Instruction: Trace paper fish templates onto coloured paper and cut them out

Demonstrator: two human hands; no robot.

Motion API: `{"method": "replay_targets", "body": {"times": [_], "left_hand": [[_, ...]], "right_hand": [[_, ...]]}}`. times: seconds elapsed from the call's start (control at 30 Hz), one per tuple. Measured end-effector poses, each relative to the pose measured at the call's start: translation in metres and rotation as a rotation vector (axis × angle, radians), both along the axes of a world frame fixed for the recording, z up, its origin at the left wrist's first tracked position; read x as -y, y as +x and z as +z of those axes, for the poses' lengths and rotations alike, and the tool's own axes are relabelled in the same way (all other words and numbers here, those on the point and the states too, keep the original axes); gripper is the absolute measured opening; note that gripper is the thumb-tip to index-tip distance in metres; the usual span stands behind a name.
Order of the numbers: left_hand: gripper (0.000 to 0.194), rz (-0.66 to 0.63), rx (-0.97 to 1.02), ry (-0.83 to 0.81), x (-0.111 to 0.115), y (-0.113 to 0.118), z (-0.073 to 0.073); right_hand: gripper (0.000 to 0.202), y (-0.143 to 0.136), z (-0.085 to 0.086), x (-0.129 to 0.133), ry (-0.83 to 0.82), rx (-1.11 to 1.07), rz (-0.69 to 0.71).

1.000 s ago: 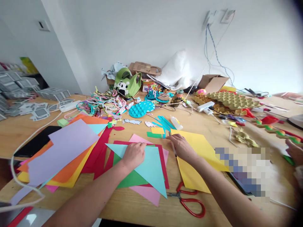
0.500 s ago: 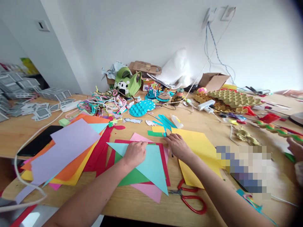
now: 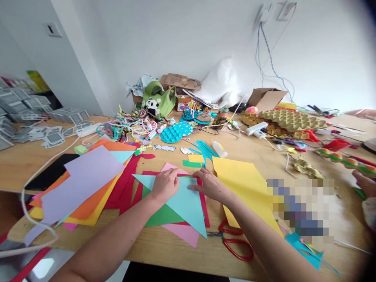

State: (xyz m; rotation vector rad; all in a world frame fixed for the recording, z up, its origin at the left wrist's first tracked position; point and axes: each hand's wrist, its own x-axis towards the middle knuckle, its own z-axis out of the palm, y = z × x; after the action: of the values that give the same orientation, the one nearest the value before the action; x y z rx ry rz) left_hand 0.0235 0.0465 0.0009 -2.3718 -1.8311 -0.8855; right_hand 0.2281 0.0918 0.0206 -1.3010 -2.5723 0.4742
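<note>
A light blue paper triangle [image 3: 185, 207] lies on top of a stack with green paper [image 3: 160, 217], red paper [image 3: 208, 217] and pink paper [image 3: 183, 235] below it. My left hand [image 3: 166, 185] rests on the triangle's upper edge, its fingers curled down and pressed together on the paper. At the upper right corner, my right hand [image 3: 210, 185] reaches in with thumb and forefinger apart over the blue sheet. Red-handled scissors [image 3: 237, 244] lie near the front, their tips by the triangle's lower point. Yellow paper [image 3: 242, 178] is partly under my right forearm.
Purple paper [image 3: 85, 184] tops a stack on the left, beside a black tablet-like object [image 3: 49, 170]. A glue bottle [image 3: 219, 149] and blue strips [image 3: 205, 149] lie behind my hands. Egg cartons [image 3: 293, 119] sit at back right. Another person's hand [image 3: 364, 182] is at far right.
My right hand has moved left, from beside the yellow paper onto the blue triangle's corner. The dark thin object under it earlier is out of sight. My left hand has barely moved.
</note>
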Motion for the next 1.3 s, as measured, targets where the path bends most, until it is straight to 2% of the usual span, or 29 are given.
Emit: {"method": "replay_targets", "body": {"times": [0.13,0.37,0.6,0.7,0.77,0.9,1.0,1.1,1.2,1.3], "left_hand": [[0.038,0.002,0.019,0.037,-0.001,-0.001,-0.002],[0.04,-0.019,0.027,0.063,-0.001,-0.001,-0.002],[0.051,-0.059,0.095,0.166,-0.003,-0.001,0.001],[0.053,-0.039,0.16,0.266,-0.004,-0.001,0.005],[0.053,0.007,0.229,0.336,-0.005,-0.002,0.007],[0.057,0.141,0.509,0.4,-0.01,-0.008,0.01],[0.063,0.182,0.951,0.259,-0.016,-0.012,0.01],[0.063,0.091,1.341,-0.025,-0.02,-0.011,0.011],[0.062,-0.099,1.537,-0.355,-0.018,-0.006,0.013],[0.057,-0.236,1.683,-0.599,-0.011,-0.002,0.017]], "right_hand": [[0.044,-0.008,-0.002,-0.008,-0.075,0.1,-0.03],[0.045,-0.011,-0.002,-0.015,-0.185,0.015,-0.109],[0.028,-0.012,0.004,-0.012,-0.319,-0.154,-0.159],[0.017,-0.007,0.015,-0.011,-0.479,-0.325,-0.115],[0.018,-0.002,0.026,-0.01,-0.585,-0.505,-0.116],[0.029,0.008,0.046,-0.006,-0.55,-0.852,-0.244],[0.031,0.011,0.053,-0.003,-0.46,-1.052,-0.34],[0.031,0.006,0.051,0.002,-0.421,-1.237,-0.377],[0.03,-0.004,0.042,0.01,-0.431,-1.37,-0.372],[0.03,-0.01,0.035,0.019,-0.439,-1.34,-0.366]]}}
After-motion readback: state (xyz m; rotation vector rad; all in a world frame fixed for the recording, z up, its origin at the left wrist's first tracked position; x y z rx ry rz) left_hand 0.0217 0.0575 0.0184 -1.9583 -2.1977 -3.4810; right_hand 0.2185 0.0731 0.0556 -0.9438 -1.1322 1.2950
